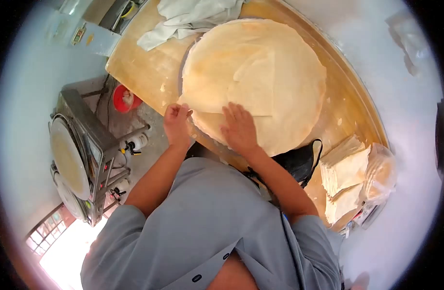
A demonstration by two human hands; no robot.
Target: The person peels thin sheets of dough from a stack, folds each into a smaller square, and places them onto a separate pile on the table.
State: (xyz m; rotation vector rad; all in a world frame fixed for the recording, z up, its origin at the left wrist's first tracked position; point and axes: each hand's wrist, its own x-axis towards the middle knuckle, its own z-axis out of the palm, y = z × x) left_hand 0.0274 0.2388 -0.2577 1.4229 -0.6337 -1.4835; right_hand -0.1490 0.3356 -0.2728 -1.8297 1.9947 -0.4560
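Note:
A large, pale round flatbread sheet lies on the wooden table, with cut or folded layers of the same thin bread on top. At its near-left edge my left hand is closed, thumb and fingers pinching the rim of a sheet. My right hand lies flat on the bread near its front edge, fingers stretched out and palm down. What lies beneath that palm is hidden.
Stacked folded sheets and a plastic bag of round breads sit at the right. A black bag rests by the table's front edge. Cloth lies at the back. Left stand a red bucket and a metal stand with round griddles.

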